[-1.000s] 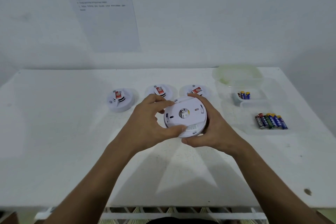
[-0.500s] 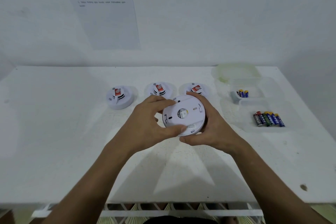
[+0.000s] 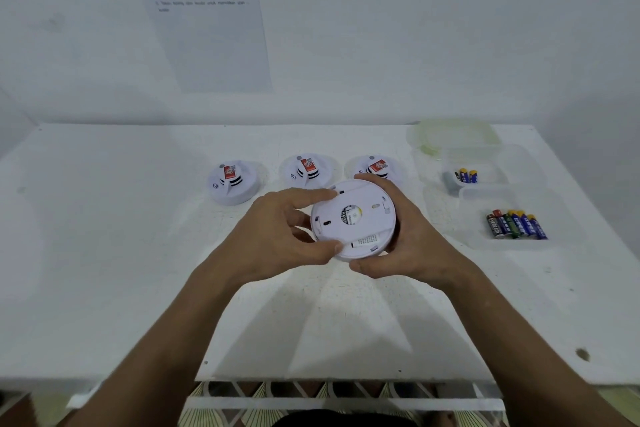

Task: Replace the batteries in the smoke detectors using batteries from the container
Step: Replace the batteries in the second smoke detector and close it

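Head view, both hands' grip on smoke detector (image 3: 354, 218), back plate facing up, seemingly tilted toward camera.

Wall sheet (image 3: 201, 10) text blurred; right hand (image 3: 405, 239) half-hides one detector (image 3: 375, 168).

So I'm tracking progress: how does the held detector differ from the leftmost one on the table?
The held detector is gripped by both hands, back side up; the leftmost detector rests untouched on the table, a red label showing. Both are round and white.

head-worn wide view, looking forward and down, table (image 3: 104, 253) close
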